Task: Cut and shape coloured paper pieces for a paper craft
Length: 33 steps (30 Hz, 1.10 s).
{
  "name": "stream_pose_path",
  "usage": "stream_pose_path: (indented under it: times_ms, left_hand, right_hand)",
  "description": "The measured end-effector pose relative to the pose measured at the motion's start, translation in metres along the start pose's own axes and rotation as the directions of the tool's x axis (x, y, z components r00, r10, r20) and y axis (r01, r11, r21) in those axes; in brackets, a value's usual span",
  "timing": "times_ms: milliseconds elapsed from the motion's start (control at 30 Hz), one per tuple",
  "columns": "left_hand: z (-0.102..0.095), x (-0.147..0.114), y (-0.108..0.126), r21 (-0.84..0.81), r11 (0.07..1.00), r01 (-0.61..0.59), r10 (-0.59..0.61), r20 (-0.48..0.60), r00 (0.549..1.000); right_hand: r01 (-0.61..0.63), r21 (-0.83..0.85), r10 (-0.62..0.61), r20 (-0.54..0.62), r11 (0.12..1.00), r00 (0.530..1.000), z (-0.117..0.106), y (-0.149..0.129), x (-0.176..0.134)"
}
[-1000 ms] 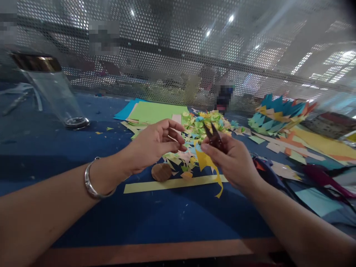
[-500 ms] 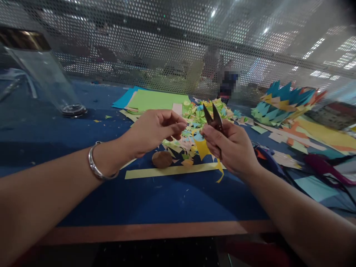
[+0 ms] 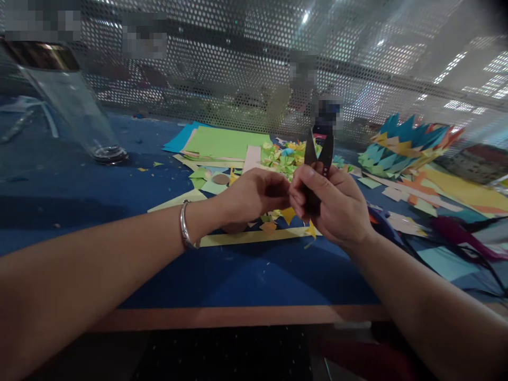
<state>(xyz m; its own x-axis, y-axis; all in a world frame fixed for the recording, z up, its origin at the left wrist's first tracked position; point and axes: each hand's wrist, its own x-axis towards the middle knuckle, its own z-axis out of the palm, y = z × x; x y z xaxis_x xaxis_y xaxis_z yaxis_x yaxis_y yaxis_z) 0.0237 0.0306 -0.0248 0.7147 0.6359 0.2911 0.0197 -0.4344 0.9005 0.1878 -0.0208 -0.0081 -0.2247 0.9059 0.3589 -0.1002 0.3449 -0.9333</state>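
My right hand (image 3: 333,203) is closed around a pair of scissors (image 3: 326,151), whose dark blades point up and stand apart. Close against its fingertips, my left hand (image 3: 256,196) has its fingers pinched together; whatever lies between them is hidden. A silver bangle (image 3: 184,225) circles the left wrist. Yellow paper (image 3: 288,215) shows beneath the hands; I cannot tell whether a finger holds it. Behind them spreads a pile of small paper cuttings (image 3: 283,159) in green, yellow and blue. A long pale-yellow paper strip (image 3: 250,237) lies on the blue table below.
A clear bottle (image 3: 75,106) stands at the left. Green sheets (image 3: 226,142) are stacked at the back. To the right are a layered zigzag paper piece (image 3: 397,145), a purple tool (image 3: 456,238) with a dark cable, and paper scraps. A perforated metal screen (image 3: 222,63) closes off the back.
My left hand has moved right until its fingertips meet those of my right hand. The scissors have turned more upright, their blades still apart.
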Motion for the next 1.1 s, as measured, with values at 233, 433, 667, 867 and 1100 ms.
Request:
stream_pose_path:
  times_ms: [233, 433, 667, 867, 1100]
  left_hand:
    - [-0.052, -0.006, -0.017, 0.528, 0.833, 0.165, 0.031, -0.343, 0.939]
    - [-0.080, -0.014, -0.003, 0.756, 0.574, 0.314, -0.101, -0.316, 0.943]
    - [-0.117, -0.029, 0.024, 0.814, 0.387, 0.434, -0.271, -0.349, 0.897]
    - [-0.122, -0.044, 0.038, 0.833, 0.356, 0.424, -0.463, -0.236, 0.854]
    - [-0.122, -0.050, 0.034, 0.772, 0.320, 0.549, -0.661, -0.234, 0.713]
  right_hand:
    - [0.031, -0.019, -0.033, -0.140, 0.999, 0.990, -0.016, -0.003, 0.005]
    - [0.106, -0.071, -0.121, -0.264, 0.992, 0.957, -0.030, -0.004, 0.008]
    - [0.203, -0.156, -0.243, -0.311, 0.967, 0.919, -0.037, -0.003, 0.011]
    - [0.179, -0.228, -0.248, -0.320, 0.957, 0.914, -0.041, 0.000, 0.011]
    - [0.121, -0.275, -0.202, -0.289, 0.954, 0.936, -0.043, 0.005, 0.010]
